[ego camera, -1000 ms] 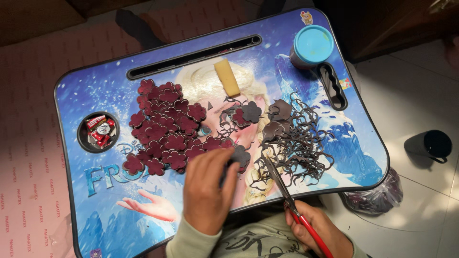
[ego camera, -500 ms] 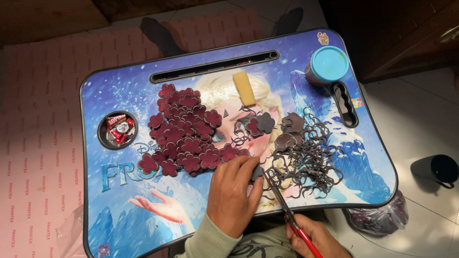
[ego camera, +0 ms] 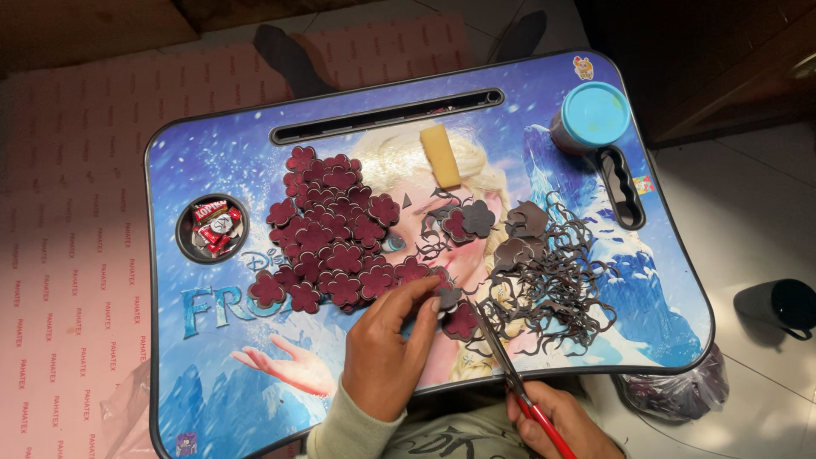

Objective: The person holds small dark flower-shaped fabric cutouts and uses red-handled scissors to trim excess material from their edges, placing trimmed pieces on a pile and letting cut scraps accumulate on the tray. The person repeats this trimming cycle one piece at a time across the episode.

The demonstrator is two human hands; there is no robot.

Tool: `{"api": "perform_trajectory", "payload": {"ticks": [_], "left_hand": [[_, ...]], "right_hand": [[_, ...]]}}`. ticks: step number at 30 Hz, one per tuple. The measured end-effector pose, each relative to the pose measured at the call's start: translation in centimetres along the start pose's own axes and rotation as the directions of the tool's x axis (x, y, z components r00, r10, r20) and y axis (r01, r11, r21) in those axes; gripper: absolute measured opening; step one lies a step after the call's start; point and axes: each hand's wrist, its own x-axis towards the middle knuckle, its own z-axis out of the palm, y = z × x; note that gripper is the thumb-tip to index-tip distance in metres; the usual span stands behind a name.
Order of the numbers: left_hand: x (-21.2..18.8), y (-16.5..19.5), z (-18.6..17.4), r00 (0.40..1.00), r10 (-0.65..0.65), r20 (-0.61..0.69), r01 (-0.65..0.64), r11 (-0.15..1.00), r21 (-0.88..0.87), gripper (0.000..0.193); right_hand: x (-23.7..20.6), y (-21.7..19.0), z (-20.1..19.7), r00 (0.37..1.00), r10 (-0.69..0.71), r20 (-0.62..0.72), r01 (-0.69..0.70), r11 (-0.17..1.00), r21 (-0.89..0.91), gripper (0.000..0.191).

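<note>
My left hand (ego camera: 387, 348) rests on the lap table (ego camera: 212, 391), its fingertips pinching a small dark red flower cutout (ego camera: 448, 298) near the front edge. My right hand (ego camera: 565, 425) grips red-handled scissors (ego camera: 501, 357), whose blades point up-left toward that cutout. Another dark red flower piece (ego camera: 463, 323) lies just below the fingertips, touching the blades. A heap of finished dark red flower cutouts (ego camera: 331, 229) covers the table's middle left. To the right of the blades lies a tangle of dark curly offcuts (ego camera: 557, 285).
A yellow block (ego camera: 440, 155) lies near the long slot (ego camera: 387, 115). A blue-lidded tub (ego camera: 592, 115) stands at the back right. The round recess (ego camera: 212, 228) holds red wrappers. A black mug (ego camera: 782, 304) and a plastic bag (ego camera: 671, 393) sit on the floor at right. A pink mat (ego camera: 68, 255) lies at left.
The view has shifted, so the table sits further right in the frame. My left hand's fingers have stretched forward over the cutout. The scissors stay by the same piece.
</note>
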Motion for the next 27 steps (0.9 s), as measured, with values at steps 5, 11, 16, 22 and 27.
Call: {"api": "perform_trajectory", "payload": {"ticks": [5, 11, 16, 22, 27], "left_hand": [[-0.3, 0.0, 0.0, 0.997, 0.073, 0.024, -0.075, 0.994, 0.085, 0.022], [-0.6, 0.5, -0.2, 0.964, 0.236, 0.123, -0.253, 0.957, 0.144, 0.038], [-0.5, 0.4, -0.1, 0.958, 0.203, 0.202, -0.247, 0.943, 0.223, 0.04], [-0.9, -0.4, -0.1, 0.977, 0.19, 0.094, -0.204, 0.965, 0.166, 0.026], [-0.9, -1.9, 0.5, 0.904, -0.417, 0.09, 0.423, 0.846, -0.326, 0.024]], "right_hand": [[-0.2, 0.7, 0.1, 0.999, 0.038, -0.011, -0.037, 0.996, 0.084, 0.067], [-0.4, 1.0, 0.1, 0.999, -0.03, -0.027, 0.033, 0.994, 0.107, 0.072], [-0.4, 0.6, 0.3, 1.0, 0.0, -0.02, 0.004, 0.987, 0.162, 0.073], [-0.5, 0.4, 0.5, 0.998, 0.059, -0.009, -0.056, 0.983, 0.172, 0.073], [-0.1, 0.7, 0.4, 1.0, -0.022, 0.013, 0.021, 0.996, 0.091, 0.07]]}}
